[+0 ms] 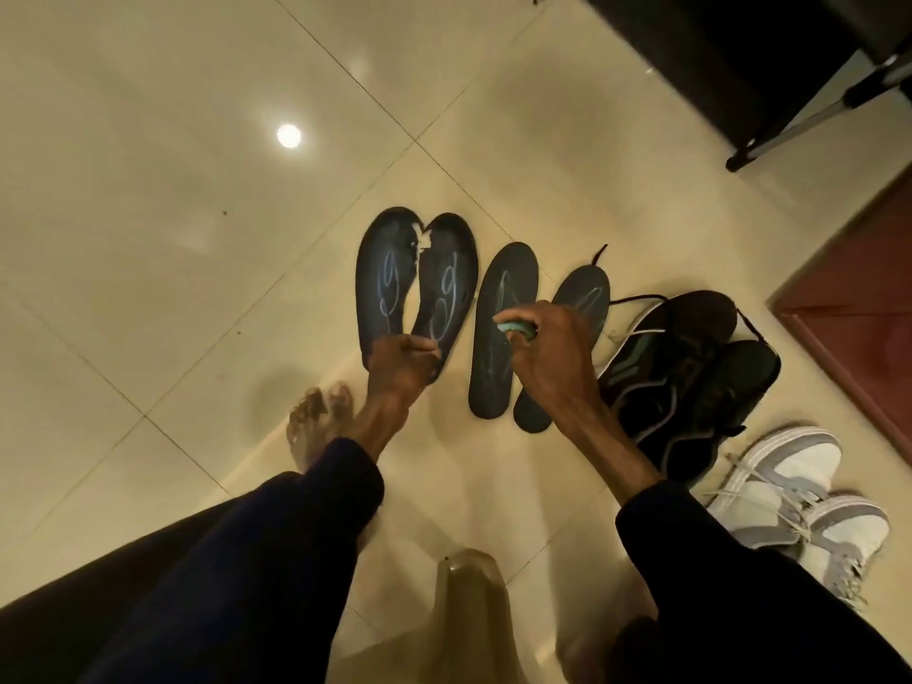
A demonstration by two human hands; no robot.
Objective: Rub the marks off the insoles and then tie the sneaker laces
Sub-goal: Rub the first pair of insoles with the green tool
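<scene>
gripping a small teal pad, the right hand is over the third of four dark insoles on the tiled floor. the left hand sits on the leftmost pair's heels; its grip is unclear. thin, light, likely bendy, they want pinning at the heel. black sneakers crowd the right; floor opens leftward.
</scene>
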